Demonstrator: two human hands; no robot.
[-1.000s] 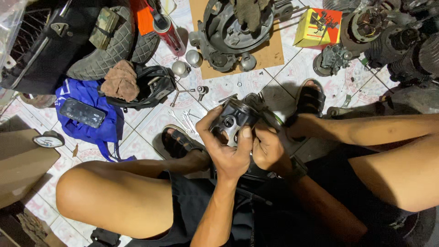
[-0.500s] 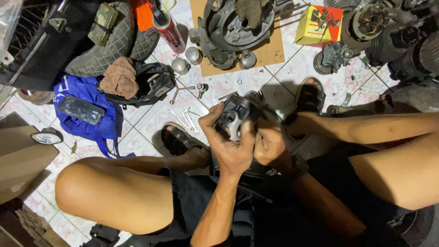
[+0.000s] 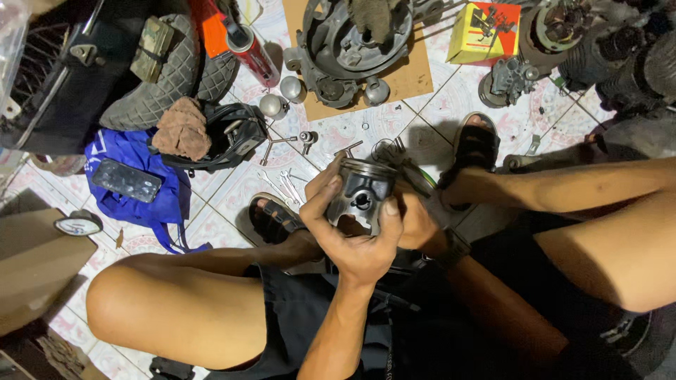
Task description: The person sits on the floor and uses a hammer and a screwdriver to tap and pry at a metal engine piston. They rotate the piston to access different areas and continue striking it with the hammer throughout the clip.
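Fingers of left hand (image 3: 352, 236) hide the piston's (image 3: 361, 193) lower skirt.

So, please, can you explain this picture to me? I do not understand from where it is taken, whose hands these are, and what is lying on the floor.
There is no machine here: a person sits on a tiled floor, and a camera on their head looks down, so you see their own knees, sandals and hands. The left hand wraps around a grey metal piston with a round hole in its side. The right hand touches the piston from the other side; what it grips, if anything, is hidden. On the floor lie a round engine cover on cardboard, a yellow box, a red spray can, a brown rag, a blue cloth with a dark phone, and small wrenches.
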